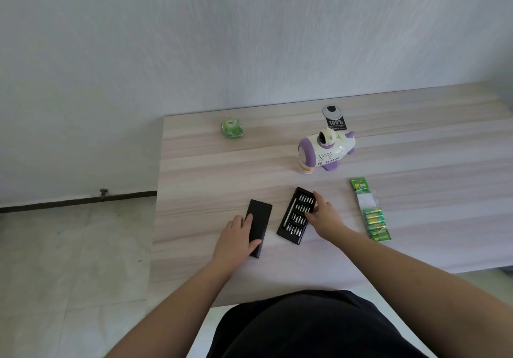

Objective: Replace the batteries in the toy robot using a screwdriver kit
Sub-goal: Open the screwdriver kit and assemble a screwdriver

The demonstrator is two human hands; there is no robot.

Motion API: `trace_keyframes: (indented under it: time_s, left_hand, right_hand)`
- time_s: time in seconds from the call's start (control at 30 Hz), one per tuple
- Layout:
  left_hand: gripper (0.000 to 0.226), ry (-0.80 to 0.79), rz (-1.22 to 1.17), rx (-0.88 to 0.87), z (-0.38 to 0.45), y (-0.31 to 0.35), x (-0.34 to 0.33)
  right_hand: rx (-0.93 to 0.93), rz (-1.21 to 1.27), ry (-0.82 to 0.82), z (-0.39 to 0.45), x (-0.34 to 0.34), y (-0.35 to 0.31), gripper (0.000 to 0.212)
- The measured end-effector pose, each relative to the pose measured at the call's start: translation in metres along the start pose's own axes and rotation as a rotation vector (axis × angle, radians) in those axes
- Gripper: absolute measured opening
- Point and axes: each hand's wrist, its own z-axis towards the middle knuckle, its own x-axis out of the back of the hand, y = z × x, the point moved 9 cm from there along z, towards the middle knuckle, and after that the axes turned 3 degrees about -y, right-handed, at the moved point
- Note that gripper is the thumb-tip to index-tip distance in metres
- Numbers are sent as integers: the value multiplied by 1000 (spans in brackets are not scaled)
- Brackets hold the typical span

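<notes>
Toy robot [327,151] is sitting on the far right part of the wooden table [194,163], white body with purple trim, well apart from both your hands. A black tag [336,124] reading "100%" is sticking up just behind it.

You're working the screwdriver kit, not the toy. Bit tray [296,215] is lying open near the table's front, rows of metal bits showing, long axis tilted away to the right. Your right hand [325,216] is resting on the tray's right edge, thumb and fingers curling over that side and touching the bit rows; can't tell whether you're pinching one particular bit.

Kit's black sleeve [258,227] is lying just left of the tray, parallel to it, a gap of bare table between them. Your left hand [236,237] is holding the sleeve's near end, fingers lying along its left side and thumb hooking over its near right edge.

Battery pack [372,213] is lying flat to the right of the tray, near your right wrist but not touching: green card header at the far end, green-and-gold cells at the near end.

Small green packet [231,128] is sitting alone at the table's far left.
</notes>
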Motion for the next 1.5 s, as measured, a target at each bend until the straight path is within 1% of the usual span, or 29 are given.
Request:
trace_keyframes:
  time_s: [0.1, 0.23, 0.4, 0.5, 0.6, 0.8, 1.17, 1.4, 1.5]
  left_hand:
    - [67, 9, 41, -47, 3, 8, 2]
    - [71, 56, 24, -99, 8, 20, 2]
    - [81, 55, 14, -273, 15, 51, -4]
    - [83, 51, 6, -340, 22, 66, -3]
    - [84, 37, -4, -363, 29, 75, -1]
    - [82, -23, 30, -354, 40, 77, -5]
    - [81, 56, 11, -366, 33, 80, -8]
    - [88, 96, 28, -398, 31, 83, -12]
    - [91, 89, 33, -411, 30, 84, -15]
  right_hand:
    - [27, 38, 5, -5, -5, -4, 69]
    - [86, 21, 8, -15, -8, -5, 59]
    - [192, -168, 19, -29, -12, -8, 33]
    - [239, -260, -15, -32, -20, -11, 25]
    - [256, -349, -36, -31, -25, -14, 25]
    - [238, -387, -38, -23, -30, -22, 25]
    - [243, -503, -87, -15, -33, -27, 22]
    - [318, -724, -141, -17, -38, -37, 26]
    - [321, -808, -173, -18, -40, -41, 31]
